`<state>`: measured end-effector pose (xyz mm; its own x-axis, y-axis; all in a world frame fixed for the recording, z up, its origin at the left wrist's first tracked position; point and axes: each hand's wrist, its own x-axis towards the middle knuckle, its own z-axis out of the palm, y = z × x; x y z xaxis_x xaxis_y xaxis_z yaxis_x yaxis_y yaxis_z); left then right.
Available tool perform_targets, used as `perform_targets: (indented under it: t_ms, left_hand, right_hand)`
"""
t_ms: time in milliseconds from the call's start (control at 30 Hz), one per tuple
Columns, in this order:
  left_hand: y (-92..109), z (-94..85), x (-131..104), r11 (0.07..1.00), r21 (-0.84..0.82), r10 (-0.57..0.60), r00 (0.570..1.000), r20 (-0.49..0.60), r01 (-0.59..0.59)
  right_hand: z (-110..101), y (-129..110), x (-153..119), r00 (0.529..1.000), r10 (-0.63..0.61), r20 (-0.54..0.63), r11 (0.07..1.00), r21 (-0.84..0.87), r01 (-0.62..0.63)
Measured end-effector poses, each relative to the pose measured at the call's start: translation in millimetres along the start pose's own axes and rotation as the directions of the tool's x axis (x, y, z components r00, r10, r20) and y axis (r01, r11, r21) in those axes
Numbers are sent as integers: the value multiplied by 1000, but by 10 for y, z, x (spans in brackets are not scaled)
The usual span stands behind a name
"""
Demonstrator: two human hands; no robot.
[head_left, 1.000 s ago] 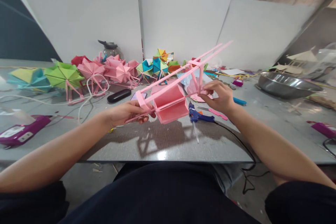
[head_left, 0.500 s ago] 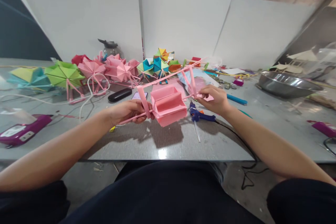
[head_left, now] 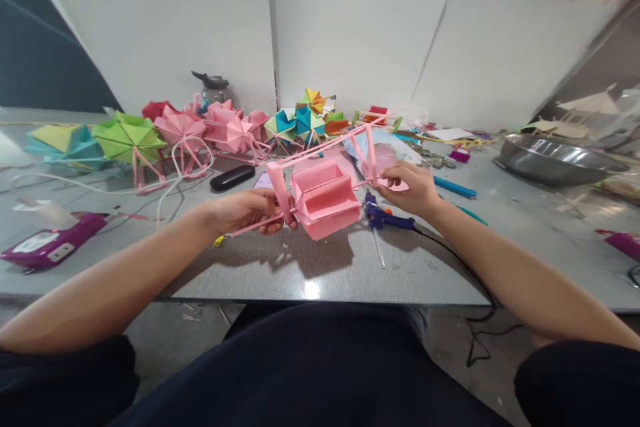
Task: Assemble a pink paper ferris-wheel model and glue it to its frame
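Note:
Between my hands, above the table, hangs a pink paper wheel model [head_left: 327, 200] with open box-like folds, set on a thin pink rod inside a frame of pink paper strips. My left hand [head_left: 257, 210] is closed around the frame's left support and the rod. At the other end, my right hand [head_left: 407, 185] pinches the right support by the rod's end. The model tilts, its right end higher and farther from me. A blue glue gun [head_left: 387, 217] lies on the table below my right hand, a clear glue stick [head_left: 379, 248] poking out.
Finished-looking paper wheels, pink [head_left: 230, 130] and green [head_left: 127, 137], line the back left. A black case [head_left: 233, 177] and white cable lie before them. A purple power strip [head_left: 53, 243] sits far left, a steel bowl [head_left: 557, 160] far right. The glue gun's black cord [head_left: 463, 267] runs over the table edge.
The view has shifted slightly, so everything sits a little to the right. Both hands keep the same hold on the pink wheel model, which is nearly unmoved.

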<state>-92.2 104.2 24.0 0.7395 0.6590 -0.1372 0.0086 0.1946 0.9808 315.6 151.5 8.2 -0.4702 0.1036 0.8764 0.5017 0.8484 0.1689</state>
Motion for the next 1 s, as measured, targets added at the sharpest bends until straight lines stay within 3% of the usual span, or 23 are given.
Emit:
perform_targets:
  t_ms: [200,800,1000]
  left_hand:
    - [23,48,14,997,70,27,999,-47,-24]
    - [-8,27,47,998,-21,60,991,-118,-63]
    - [-31,4,53,998,-21,65,993,-96,-67]
  right_hand:
    - [-8,-11,2,1000,-2,20,1000,-11,3]
    - [-4,-2,-11,998,62,18,997,40,-63]
    - [-8,-14,13,997,80,8,995,64,-81]
